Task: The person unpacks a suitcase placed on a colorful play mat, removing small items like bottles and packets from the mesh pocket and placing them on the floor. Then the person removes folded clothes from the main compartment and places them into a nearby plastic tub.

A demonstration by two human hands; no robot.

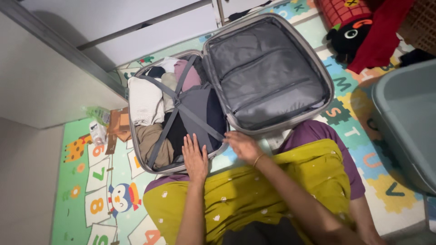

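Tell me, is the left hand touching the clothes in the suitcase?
Touching. The head view shows the left hand lying flat, palm down, on the dark folded clothes at the near edge of the open grey suitcase, with no gap under it.

Grey plastic tub cut off by right edge. Red-and-black plush toy cropped at top. Folded clothes partly hidden under grey crossed straps.

Left hand flat on packed suitcase; right hand at strap.
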